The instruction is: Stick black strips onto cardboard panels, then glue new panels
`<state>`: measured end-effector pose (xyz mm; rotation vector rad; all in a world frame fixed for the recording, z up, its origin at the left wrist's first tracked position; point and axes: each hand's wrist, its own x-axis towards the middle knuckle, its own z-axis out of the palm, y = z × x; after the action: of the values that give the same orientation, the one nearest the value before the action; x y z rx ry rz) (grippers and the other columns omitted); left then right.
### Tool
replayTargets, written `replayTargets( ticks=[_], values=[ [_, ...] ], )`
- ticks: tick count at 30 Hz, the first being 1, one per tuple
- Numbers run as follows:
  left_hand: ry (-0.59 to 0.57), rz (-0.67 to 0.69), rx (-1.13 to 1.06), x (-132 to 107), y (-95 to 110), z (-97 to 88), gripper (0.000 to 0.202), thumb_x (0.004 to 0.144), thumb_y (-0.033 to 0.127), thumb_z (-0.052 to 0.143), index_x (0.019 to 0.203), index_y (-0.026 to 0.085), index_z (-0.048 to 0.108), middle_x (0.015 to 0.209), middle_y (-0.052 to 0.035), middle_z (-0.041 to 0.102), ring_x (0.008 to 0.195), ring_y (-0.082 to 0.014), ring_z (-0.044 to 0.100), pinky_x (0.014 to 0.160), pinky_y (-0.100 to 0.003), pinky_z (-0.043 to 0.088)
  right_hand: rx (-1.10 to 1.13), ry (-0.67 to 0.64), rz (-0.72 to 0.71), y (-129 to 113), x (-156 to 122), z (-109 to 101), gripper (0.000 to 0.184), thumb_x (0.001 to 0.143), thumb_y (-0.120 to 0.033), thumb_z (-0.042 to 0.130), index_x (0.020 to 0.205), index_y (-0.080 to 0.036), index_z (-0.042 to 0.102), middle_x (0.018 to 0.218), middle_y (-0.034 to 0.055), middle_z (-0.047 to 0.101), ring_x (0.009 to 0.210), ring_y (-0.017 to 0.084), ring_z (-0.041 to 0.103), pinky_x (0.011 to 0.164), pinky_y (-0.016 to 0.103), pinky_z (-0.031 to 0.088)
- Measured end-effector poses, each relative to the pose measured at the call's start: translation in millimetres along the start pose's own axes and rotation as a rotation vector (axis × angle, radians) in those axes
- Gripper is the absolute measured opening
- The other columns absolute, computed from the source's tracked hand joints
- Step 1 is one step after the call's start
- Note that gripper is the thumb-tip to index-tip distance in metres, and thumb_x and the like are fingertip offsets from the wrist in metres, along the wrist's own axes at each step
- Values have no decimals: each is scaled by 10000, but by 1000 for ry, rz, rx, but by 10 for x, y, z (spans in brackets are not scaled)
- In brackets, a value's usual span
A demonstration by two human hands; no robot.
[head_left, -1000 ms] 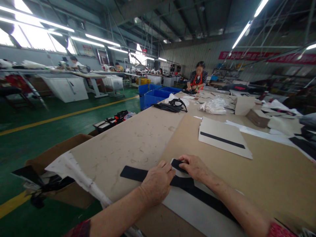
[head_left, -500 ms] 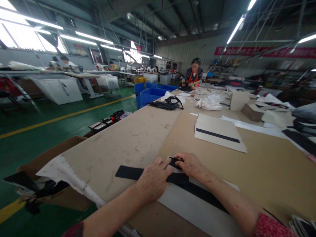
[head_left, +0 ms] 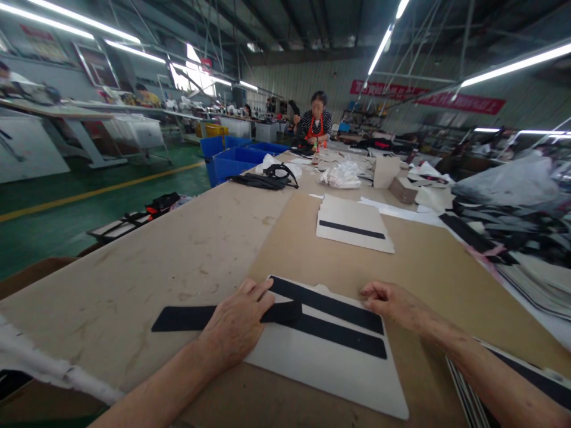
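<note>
A light grey board (head_left: pixel 330 374) lies on the table in front of me, with two black strips on it. The upper black strip (head_left: pixel 328 303) runs slantwise along the far edge; the lower black strip (head_left: pixel 343 336) lies parallel to it. My left hand (head_left: pixel 238 321) is closed over a loose black strip (head_left: pixel 178 318), which sticks out on both sides and overlaps the lower strip. A fingertip of that hand presses the upper strip's left end. My right hand (head_left: pixel 386 303) is by the board's far right corner, fingers curled, nothing visible in them.
Another board with one black strip (head_left: pixel 352 229) lies farther back. Stacked boards (head_left: pixel 473 380) are under my right forearm. Plastic bags (head_left: pixel 341 173), black straps (head_left: pixel 263 179) and blue bins (head_left: pixel 236 163) are beyond. A co-worker (head_left: pixel 316 122) stands at the table's far end.
My right hand has moved right along the upper strip, from beside my left hand to the board's far corner. The upper strip now shows at full length. The camera view has turned right.
</note>
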<state>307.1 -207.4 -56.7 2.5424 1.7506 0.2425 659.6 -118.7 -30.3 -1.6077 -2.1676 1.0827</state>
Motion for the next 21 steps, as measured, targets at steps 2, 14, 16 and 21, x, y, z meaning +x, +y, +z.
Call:
replayTargets(
  ticks=[2,14,16,21],
  values=[
    [-12,-5,14,4,5,-8,381,737,74,478,1075,193,609,1471,-53,462,1220,-271,430,1041,-418,406,-30,38,-3,-2,-85,45,159,813,-357,547,829,-206,595,752,-6,617,699,159,537,666,291,390],
    [-13,11,83,20,4,-20,432,736,65,444,1110,182,626,1469,-49,472,1224,-255,448,1051,-418,408,-208,130,153,-93,-368,203,227,674,-243,692,848,-188,555,836,16,588,750,162,533,679,279,387],
    [-8,-2,77,18,3,-24,451,730,65,445,1126,189,621,1480,-35,459,1218,-255,451,1046,-417,415,-203,133,158,-94,-360,218,203,675,-236,686,817,-194,546,821,10,583,748,162,525,675,279,379],
    [-23,-24,61,12,3,-31,453,722,70,462,1125,191,627,1487,-26,453,1241,-260,434,1072,-426,402,-176,156,168,-66,-341,242,209,642,-209,666,725,-214,475,704,-33,525,682,142,474,621,266,337]
  ],
)
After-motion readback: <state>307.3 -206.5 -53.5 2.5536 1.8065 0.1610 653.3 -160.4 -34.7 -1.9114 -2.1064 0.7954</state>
